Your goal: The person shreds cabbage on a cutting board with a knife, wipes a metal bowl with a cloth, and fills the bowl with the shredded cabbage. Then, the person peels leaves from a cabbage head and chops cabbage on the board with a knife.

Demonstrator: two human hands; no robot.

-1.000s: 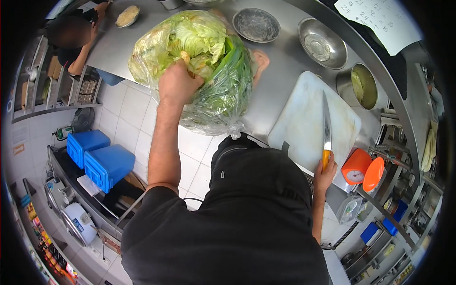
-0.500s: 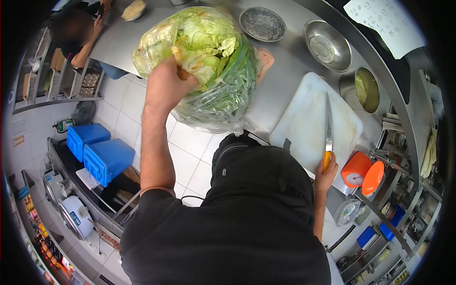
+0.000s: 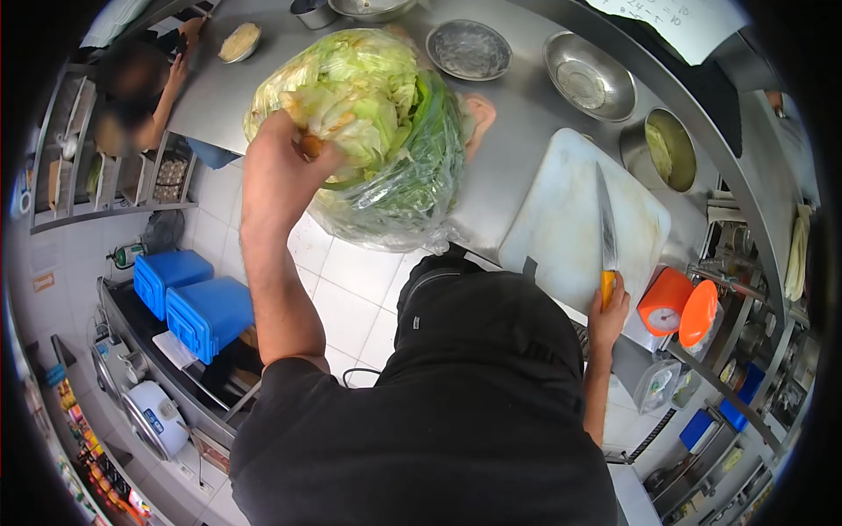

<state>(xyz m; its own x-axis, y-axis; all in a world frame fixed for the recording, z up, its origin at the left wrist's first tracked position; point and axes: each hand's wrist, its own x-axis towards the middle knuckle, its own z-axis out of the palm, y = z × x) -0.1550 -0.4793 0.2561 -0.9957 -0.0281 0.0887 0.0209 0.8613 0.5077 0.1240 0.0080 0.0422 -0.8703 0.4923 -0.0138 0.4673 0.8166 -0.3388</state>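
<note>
My left hand [image 3: 285,171] is closed over the near left side of a clear plastic bag [image 3: 351,219] stuffed with pale lettuce leaves [image 3: 351,105] and green leaves. Its thumb and fingers pinch a lettuce leaf with browned edges, partly hidden behind the hand. My right hand [image 3: 608,311] wraps round the orange handle of a knife [image 3: 607,219]. The blade lies flat on a white cutting board [image 3: 561,193], pointing away from me.
Metal bowls [image 3: 468,49] [image 3: 589,76] and a pot with a leaf [image 3: 658,149] stand along the steel counter [image 3: 491,193]. An orange scale [image 3: 665,307] sits right of the board. At the far left is another person [image 3: 162,105]. Blue bins [image 3: 209,307] stand lower left.
My left hand has shifted slightly left, and a browned lettuce leaf now shows more raised beside its fingers. The right hand stays on the knife. The whole view has shifted a little.
</note>
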